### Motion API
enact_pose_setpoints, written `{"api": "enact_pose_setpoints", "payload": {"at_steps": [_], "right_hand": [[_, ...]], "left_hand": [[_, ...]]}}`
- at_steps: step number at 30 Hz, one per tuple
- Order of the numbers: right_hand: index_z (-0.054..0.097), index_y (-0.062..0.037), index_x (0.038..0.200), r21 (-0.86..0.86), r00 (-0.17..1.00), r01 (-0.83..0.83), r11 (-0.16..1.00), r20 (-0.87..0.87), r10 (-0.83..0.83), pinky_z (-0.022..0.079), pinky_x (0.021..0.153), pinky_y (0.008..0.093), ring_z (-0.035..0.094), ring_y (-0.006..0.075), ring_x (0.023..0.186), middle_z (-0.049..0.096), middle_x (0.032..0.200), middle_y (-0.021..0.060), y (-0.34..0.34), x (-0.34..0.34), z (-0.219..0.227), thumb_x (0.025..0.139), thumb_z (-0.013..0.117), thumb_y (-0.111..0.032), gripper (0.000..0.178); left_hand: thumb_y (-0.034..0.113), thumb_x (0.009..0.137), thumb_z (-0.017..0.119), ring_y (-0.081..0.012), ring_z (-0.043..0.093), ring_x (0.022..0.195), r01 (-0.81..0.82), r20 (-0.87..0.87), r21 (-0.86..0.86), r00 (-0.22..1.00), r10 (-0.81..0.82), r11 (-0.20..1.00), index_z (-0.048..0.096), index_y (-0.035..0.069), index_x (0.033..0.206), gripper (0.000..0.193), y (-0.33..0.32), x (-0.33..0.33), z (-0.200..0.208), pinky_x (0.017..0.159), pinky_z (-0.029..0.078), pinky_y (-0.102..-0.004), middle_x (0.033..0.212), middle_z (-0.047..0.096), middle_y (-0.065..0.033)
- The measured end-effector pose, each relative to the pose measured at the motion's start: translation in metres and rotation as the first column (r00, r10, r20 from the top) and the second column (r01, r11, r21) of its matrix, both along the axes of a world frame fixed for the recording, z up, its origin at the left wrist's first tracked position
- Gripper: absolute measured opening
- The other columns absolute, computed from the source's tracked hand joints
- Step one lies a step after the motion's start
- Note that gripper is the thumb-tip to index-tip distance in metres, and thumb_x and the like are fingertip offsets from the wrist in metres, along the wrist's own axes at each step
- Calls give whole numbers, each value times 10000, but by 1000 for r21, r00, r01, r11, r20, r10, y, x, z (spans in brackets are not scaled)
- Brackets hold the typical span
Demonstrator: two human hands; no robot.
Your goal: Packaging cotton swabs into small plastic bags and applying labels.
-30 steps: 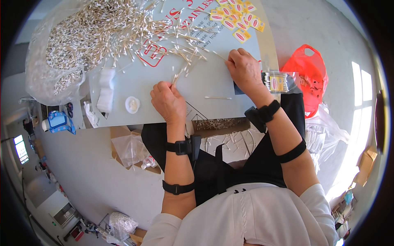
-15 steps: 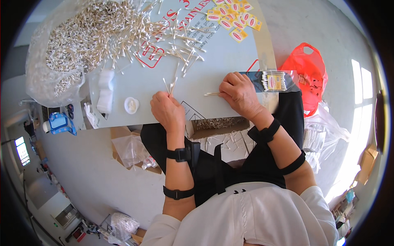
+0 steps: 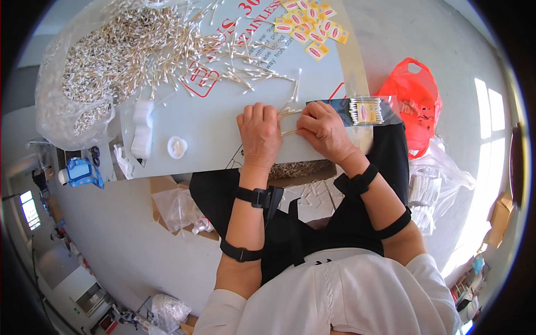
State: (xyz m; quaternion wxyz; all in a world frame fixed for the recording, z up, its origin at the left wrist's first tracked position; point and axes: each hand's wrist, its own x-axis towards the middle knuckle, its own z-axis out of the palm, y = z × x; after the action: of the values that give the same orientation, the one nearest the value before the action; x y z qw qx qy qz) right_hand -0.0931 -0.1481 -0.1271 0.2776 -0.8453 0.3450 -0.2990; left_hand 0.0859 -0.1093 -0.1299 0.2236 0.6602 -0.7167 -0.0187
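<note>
My left hand (image 3: 259, 134) is closed at the table's near side, its fingers bent over cotton swabs. Close beside it, my right hand (image 3: 325, 129) is also closed. A few cotton swabs (image 3: 289, 112) bridge the small gap between the two hands, and one more lies lower in that gap. Two swabs (image 3: 296, 88) lie just beyond the fingers. To the right of my right hand is a clear plastic packet (image 3: 387, 110) with a row of swabs and a yellow label card (image 3: 366, 111) inside. The fingertips of both hands are partly hidden.
A big clear bag (image 3: 50, 111) spills a heap of cotton swabs (image 3: 128, 61) over the table's left. Yellow cards (image 3: 316, 51) lie scattered at the back. Cotton pads (image 3: 143, 129) and a small white dish (image 3: 177, 147) stand left. A red bag (image 3: 416, 106) hangs at the right.
My left hand has moved right, from the swabs it pinched upright, to close beside my right hand. My right hand has barely moved. The view has shifted slightly.
</note>
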Motion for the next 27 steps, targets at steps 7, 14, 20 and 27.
{"api": "enact_pose_setpoints", "payload": {"at_steps": [7, 14, 20, 27], "right_hand": [[612, -14, 906, 337, 908, 359, 871, 89, -409, 494, 717, 417, 603, 349, 859, 575, 944, 141, -18, 0, 7, 745, 655, 11, 169], [648, -57, 942, 43, 942, 310, 950, -145, -301, 508, 805, 412, 595, 354, 952, 570, 959, 135, -66, -17, 4, 718, 557, 116, 297], [577, -50, 808, -70, 962, 116, 991, -240, -130, 486, 762, 408, 573, 344, 928, 570, 924, 108, -73, -28, 4, 746, 580, 69, 134], [557, -40, 850, 137, 967, 254, 957, -48, -250, 483, 752, 412, 582, 344, 918, 591, 907, 119, -64, -24, 8, 822, 589, 6, 63]], "left_hand": [[2, 738, 653, -318, 508, 964, -166, -247, -161, 961, 123, 973, 597, 54, 1006, 279, -11, 27, 2, 837, 419, -437, 981, 540, -112], [-69, 699, 648, -302, 490, 981, -141, -140, -75, 982, 130, 987, 653, 115, 1056, 401, -46, 53, 17, 860, 426, -426, 1004, 520, -98], [28, 717, 697, -273, 492, 975, 2, 66, 52, 998, -5, 999, 636, 96, 793, 119, -65, 37, 15, 826, 416, -399, 920, 536, -34], [37, 836, 647, -188, 569, 754, -112, -615, 197, 759, 212, 974, 641, 34, 808, 29, -45, 23, 14, 647, 459, -328, 788, 609, -37]]}}
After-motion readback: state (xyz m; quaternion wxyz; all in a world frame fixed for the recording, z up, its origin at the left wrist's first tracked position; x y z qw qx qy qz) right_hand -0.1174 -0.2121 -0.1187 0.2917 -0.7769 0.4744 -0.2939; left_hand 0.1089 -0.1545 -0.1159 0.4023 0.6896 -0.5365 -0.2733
